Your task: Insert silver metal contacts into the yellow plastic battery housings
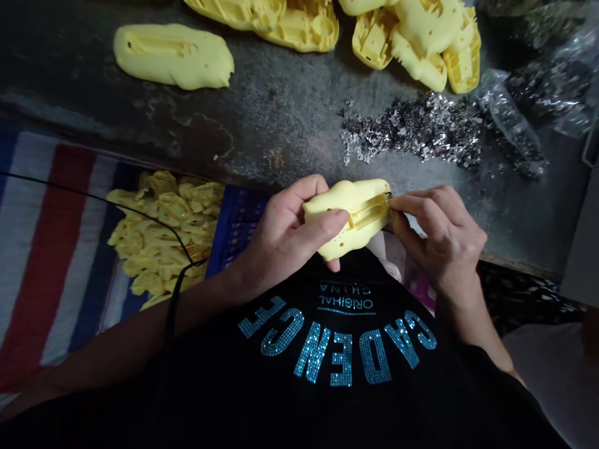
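My left hand (pixel 283 240) grips a lumpy pale-yellow moulded piece (pixel 330 209) from below and the side, with the thumb lying across its face. The piece has a long slot (pixel 369 211) and several small holes. My right hand (pixel 440 240) pinches the slot's far end between finger and thumb. Something small and metallic may sit there, but the fingers partly hide it. A similar yellow moulded piece (pixel 173 56) lies on the concrete beyond my hands.
Hollow yellow moulded shells (pixel 416 43) lie at the top of the grey concrete surface (pixel 281 125). A heap of small silver metal parts (pixel 414 128) and clear plastic bags (pixel 508 115) lie right. Yellow scraps (pixel 163 234) sit left on striped cloth (pixel 51 249), beside a blue crate (pixel 236 231).
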The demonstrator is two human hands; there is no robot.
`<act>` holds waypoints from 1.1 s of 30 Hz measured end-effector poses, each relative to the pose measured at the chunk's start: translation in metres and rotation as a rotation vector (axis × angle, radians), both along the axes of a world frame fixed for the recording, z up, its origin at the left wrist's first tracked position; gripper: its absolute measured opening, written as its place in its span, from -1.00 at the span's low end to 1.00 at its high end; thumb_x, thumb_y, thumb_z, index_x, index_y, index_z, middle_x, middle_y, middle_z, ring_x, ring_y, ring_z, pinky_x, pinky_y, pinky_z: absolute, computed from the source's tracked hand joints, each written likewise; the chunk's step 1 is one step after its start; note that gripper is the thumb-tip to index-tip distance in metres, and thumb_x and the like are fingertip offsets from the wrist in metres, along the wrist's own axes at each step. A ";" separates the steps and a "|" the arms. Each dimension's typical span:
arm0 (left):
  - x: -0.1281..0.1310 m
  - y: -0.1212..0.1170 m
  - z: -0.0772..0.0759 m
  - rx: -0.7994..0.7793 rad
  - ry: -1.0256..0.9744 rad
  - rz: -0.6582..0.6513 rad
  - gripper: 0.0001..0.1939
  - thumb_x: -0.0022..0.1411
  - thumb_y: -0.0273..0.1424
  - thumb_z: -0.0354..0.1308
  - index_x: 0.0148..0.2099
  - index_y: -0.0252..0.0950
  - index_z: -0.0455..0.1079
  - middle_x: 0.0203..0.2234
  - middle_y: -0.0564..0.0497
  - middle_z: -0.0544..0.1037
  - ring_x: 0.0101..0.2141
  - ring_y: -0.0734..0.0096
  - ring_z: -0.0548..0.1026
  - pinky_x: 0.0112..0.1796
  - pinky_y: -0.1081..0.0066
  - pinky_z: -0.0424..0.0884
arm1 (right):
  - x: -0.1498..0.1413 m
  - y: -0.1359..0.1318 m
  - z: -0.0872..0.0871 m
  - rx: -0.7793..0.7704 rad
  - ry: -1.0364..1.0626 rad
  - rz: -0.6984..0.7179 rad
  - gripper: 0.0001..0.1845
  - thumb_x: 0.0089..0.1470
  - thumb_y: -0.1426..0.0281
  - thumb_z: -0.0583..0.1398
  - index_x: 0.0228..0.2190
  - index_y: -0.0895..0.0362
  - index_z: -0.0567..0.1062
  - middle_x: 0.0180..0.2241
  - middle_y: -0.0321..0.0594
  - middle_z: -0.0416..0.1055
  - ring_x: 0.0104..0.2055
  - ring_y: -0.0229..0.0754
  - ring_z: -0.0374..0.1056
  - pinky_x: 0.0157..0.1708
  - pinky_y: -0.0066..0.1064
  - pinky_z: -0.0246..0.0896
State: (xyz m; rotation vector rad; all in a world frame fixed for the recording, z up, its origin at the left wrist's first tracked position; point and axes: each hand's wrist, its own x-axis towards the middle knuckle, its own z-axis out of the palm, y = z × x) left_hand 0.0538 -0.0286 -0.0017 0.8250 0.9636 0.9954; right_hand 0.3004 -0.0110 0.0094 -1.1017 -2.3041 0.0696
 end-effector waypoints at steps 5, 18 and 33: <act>0.001 0.001 -0.001 -0.004 -0.028 0.014 -0.66 0.39 -0.21 0.45 -0.26 -0.22 0.37 -0.47 0.08 0.53 -0.56 0.40 0.55 -0.66 0.52 0.53 | -0.001 -0.005 0.003 -0.030 0.026 -0.013 -0.62 0.39 0.57 0.29 0.10 -0.09 0.58 -0.12 -0.22 0.70 -0.18 -0.08 0.55 -0.15 -0.16 0.55; 0.004 0.005 0.003 -0.075 -0.130 0.039 -0.68 0.34 -0.28 0.44 -0.29 -0.23 0.34 -0.46 0.07 0.52 -0.54 0.39 0.55 -0.68 0.52 0.52 | -0.004 -0.017 -0.008 0.056 0.071 -0.089 -0.47 0.36 0.56 0.32 0.22 -0.19 0.59 -0.06 -0.22 0.75 -0.17 -0.02 0.61 -0.12 -0.08 0.57; 0.000 -0.009 0.013 0.312 0.324 -0.069 -0.70 0.49 -0.23 0.37 -0.23 -0.19 0.35 -0.45 0.13 0.56 -0.54 0.47 0.53 -0.52 0.47 0.41 | 0.014 0.025 0.001 -0.706 0.451 0.014 -0.62 0.32 0.05 0.45 0.04 -0.04 0.65 -0.10 -0.25 0.71 -0.20 -0.17 0.62 -0.22 -0.32 0.58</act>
